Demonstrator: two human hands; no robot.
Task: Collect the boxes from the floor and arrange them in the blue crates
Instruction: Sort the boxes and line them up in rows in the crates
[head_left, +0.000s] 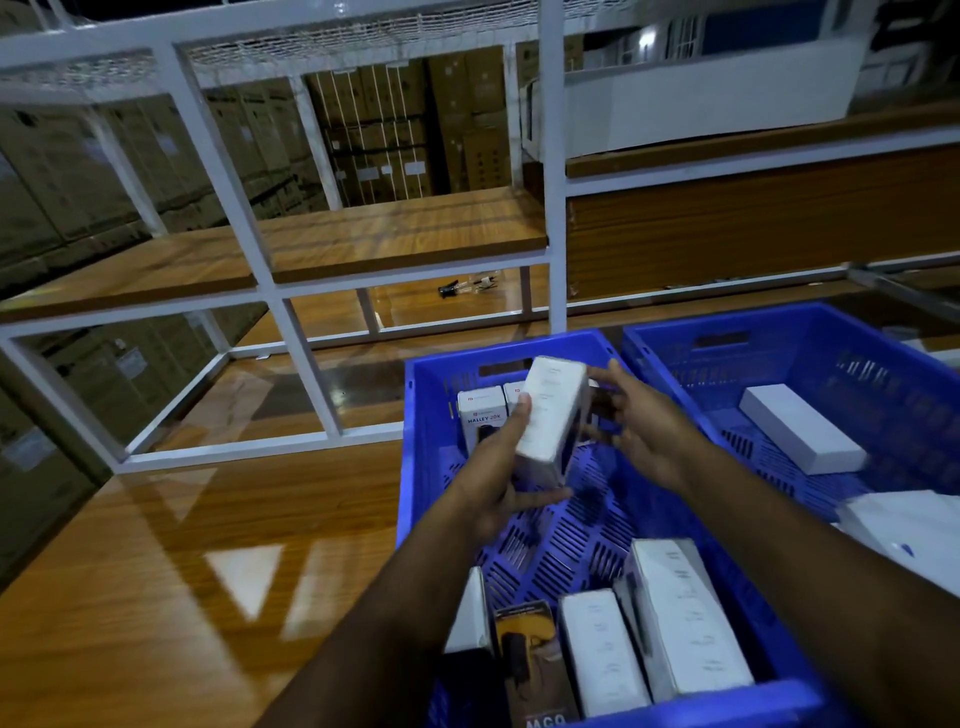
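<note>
A white box (551, 413) is held upright over the near blue crate (421, 467), gripped from below and the left by my left hand (498, 478). My right hand (644, 426) is spread beside the box's right side, fingers straight; whether it touches the box is unclear. White boxes (483, 415) stand at the crate's far end. Several more boxes (680, 618) lie at its near end. A second blue crate (810, 332) to the right holds a flat white box (800, 428).
The crates sit on a glossy wooden surface (182, 571). A white metal rack (291, 332) with wooden shelves stands behind and to the left. Stacked cardboard cartons (405, 130) fill the background. Another white box (904, 525) lies at the right edge.
</note>
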